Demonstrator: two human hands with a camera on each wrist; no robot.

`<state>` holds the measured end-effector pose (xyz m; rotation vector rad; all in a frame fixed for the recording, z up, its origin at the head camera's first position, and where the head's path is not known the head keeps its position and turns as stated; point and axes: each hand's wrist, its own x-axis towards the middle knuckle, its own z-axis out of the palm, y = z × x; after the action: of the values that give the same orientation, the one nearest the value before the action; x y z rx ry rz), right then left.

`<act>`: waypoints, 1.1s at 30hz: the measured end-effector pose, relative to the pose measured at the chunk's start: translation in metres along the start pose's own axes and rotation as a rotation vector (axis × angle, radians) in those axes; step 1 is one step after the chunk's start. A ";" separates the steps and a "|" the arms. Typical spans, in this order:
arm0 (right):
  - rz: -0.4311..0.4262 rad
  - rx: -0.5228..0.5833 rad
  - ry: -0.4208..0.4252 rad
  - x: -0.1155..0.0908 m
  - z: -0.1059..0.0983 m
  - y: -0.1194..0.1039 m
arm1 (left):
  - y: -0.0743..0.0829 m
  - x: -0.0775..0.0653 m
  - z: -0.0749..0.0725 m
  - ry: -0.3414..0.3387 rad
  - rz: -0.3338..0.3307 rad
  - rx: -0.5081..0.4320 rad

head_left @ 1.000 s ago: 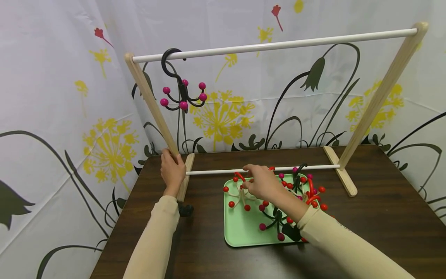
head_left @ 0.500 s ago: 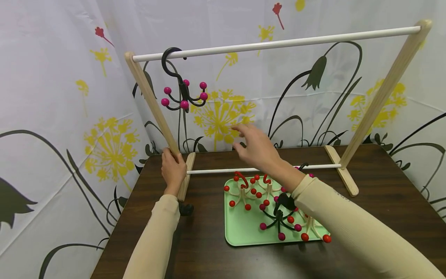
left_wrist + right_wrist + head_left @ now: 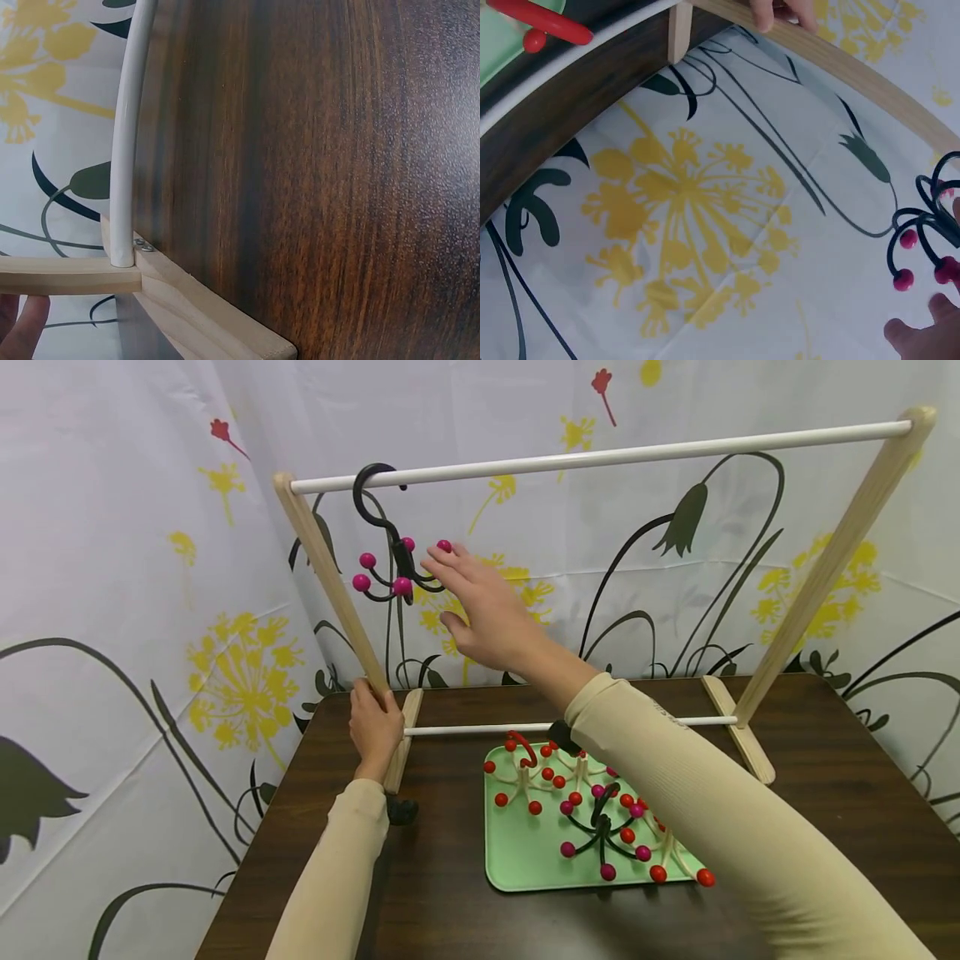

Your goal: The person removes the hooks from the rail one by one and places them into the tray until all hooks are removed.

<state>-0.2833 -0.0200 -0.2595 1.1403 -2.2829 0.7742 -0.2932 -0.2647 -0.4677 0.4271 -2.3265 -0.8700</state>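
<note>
A black hook with curved arms and pink balls [image 3: 402, 560] hangs from the white top rod [image 3: 600, 458] of a wooden rack, near its left end. My right hand [image 3: 483, 610] is raised beside its right side with fingers extended, overlapping one pink ball; whether they touch is unclear. The right wrist view shows the thumb [image 3: 907, 336] just apart from the pink balls [image 3: 904, 280]. Low on the rack's left wooden upright [image 3: 330, 585], my left hand [image 3: 377, 727] grips the post. Fingers [image 3: 26, 330] show at the post's side in the left wrist view.
A green tray [image 3: 517, 872] on the dark wooden table [image 3: 442, 860] holds several similar hooks, black with pink balls [image 3: 602, 828] and cream with red balls [image 3: 524, 774]. A white lower rod [image 3: 480, 728] crosses behind it. A patterned curtain [image 3: 150, 460] backs the table.
My right hand has risen from over the tray and moved left to the hanging hook, carrying nothing visible. The left hand stays on the post.
</note>
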 end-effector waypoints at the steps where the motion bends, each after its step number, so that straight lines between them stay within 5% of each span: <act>1: 0.013 -0.004 -0.018 0.002 0.000 -0.002 | 0.000 0.000 -0.001 -0.004 0.000 -0.001; 4: 0.074 0.050 -0.020 0.007 0.001 -0.007 | 0.000 0.001 -0.002 -0.006 0.006 -0.003; 9: 0.268 0.298 0.120 0.016 -0.004 -0.009 | -0.001 0.004 -0.007 0.011 0.015 -0.007; 12: 0.398 0.354 0.186 0.018 -0.011 -0.006 | -0.002 0.004 -0.008 0.009 0.014 -0.004; 24: 0.660 0.206 0.183 0.014 -0.028 0.011 | 0.000 0.003 -0.006 0.006 0.012 0.003; 33: 0.671 0.190 0.172 0.013 -0.037 0.010 | 0.000 0.003 -0.007 0.010 0.008 -0.002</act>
<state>-0.2932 0.0021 -0.2271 0.3262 -2.4852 1.2968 -0.2907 -0.2696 -0.4624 0.4199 -2.3166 -0.8650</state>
